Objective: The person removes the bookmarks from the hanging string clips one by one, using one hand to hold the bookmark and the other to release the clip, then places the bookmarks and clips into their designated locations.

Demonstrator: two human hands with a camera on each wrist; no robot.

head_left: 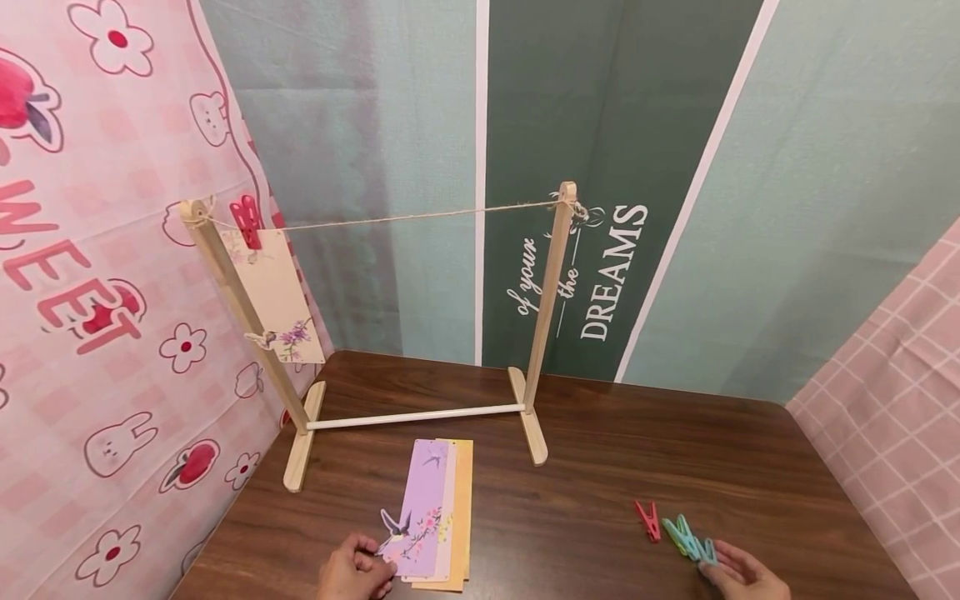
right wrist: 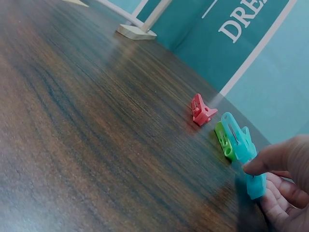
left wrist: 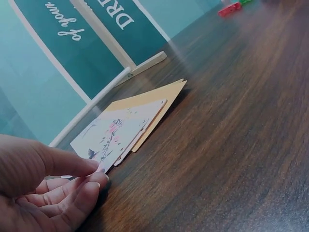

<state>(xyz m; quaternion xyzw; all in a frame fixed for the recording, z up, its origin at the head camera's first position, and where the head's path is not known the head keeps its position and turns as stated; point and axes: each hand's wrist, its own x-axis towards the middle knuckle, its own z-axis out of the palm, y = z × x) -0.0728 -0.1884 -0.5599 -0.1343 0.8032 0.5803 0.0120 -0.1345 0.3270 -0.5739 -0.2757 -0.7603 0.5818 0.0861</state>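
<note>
My left hand (head_left: 356,570) pinches the lower left corner of a purple bookmark (head_left: 423,521) printed with flowers and a swallow. Beneath that bookmark lie a pale one and yellow ones (head_left: 462,500), fanned to the right. At the right, my right hand (head_left: 744,571) holds a blue clothespin (right wrist: 256,186) between thumb and fingers. A green clothespin (right wrist: 224,141) lies against the blue plastic, and a red clothespin (head_left: 648,521) rests just left of them. Whether the blue part is one clothespin or two, I cannot tell.
A wooden stand (head_left: 551,300) with a white crossbar (head_left: 416,417) stands at the back of the table. Along its top runs a twine line (head_left: 390,219), from which a cream bookmark (head_left: 273,283) hangs by a red clothespin (head_left: 246,223). Printed cloths surround the table (head_left: 570,517).
</note>
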